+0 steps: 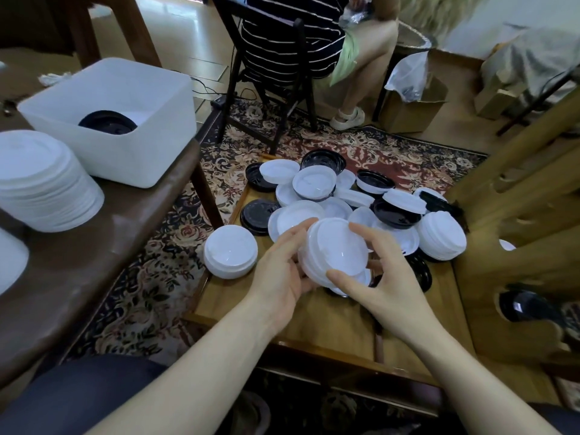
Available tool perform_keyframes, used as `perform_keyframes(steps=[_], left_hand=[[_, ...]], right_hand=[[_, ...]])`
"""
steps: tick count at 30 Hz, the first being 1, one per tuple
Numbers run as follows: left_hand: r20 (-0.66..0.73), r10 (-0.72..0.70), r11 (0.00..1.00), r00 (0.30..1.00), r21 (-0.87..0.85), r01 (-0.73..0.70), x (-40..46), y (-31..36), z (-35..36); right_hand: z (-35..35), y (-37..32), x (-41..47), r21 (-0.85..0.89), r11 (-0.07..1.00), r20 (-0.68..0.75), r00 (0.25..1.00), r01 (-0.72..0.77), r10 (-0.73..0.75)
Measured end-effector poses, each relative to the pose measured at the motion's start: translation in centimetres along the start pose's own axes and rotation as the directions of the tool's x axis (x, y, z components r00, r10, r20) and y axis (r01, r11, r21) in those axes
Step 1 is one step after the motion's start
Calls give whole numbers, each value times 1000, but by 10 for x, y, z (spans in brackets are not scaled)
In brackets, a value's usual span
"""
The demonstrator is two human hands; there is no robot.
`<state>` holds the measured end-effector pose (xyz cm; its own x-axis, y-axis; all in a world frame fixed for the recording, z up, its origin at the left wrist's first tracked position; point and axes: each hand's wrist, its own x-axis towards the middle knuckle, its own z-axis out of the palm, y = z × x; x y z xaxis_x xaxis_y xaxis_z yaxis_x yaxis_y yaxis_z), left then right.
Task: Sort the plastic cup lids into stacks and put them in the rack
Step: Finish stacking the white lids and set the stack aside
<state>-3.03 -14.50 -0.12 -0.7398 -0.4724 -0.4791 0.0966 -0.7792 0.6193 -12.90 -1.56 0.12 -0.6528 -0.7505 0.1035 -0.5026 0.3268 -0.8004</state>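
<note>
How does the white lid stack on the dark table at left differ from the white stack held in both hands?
The table stack is much taller and stands free, untouched; the held stack is short, tilted and gripped by the left hand and right hand. The table stack shows lid tops; the held one shows undersides. Both are white lids.

Both hands hold a small stack of white lids [335, 252] above a low wooden worktop [314, 312]: the left hand [282, 274] cups its left side, and the right hand [381, 277] curls thumb and fingers round its right edge. Behind lies a mixed heap of white and black lids [361, 196]. A separate white stack [230, 251] stands at the worktop's left edge. On the brown table to the left sit a white bin [125, 120] holding black lids [108, 123] and a tall white lid stack [44, 180].
</note>
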Motion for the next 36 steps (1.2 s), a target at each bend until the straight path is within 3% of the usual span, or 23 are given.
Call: perform_keyframes(steps=[14,21,28,31,36], left_hand=[[111,52,993,992,100,-63,-1,-10,0],[66,50,996,997,75,-55,2,-12,-3],[-54,51,992,997,121,-44,2,-11,-4],[-145,98,992,985,98,-84,4,-7,-7],[-292,150,988,945,22,-150,6,2,-15]], right_hand=[[2,-9,-5,-120,985,-56,992,-122,116],[-3,4,0,-28,994,140,984,-108,111],[-8,21,4,-8,993,218,969,-116,115],[-12,34,6,-113,987,202,970,-110,132],[-5,57,6,-450,893,247,963,11,112]])
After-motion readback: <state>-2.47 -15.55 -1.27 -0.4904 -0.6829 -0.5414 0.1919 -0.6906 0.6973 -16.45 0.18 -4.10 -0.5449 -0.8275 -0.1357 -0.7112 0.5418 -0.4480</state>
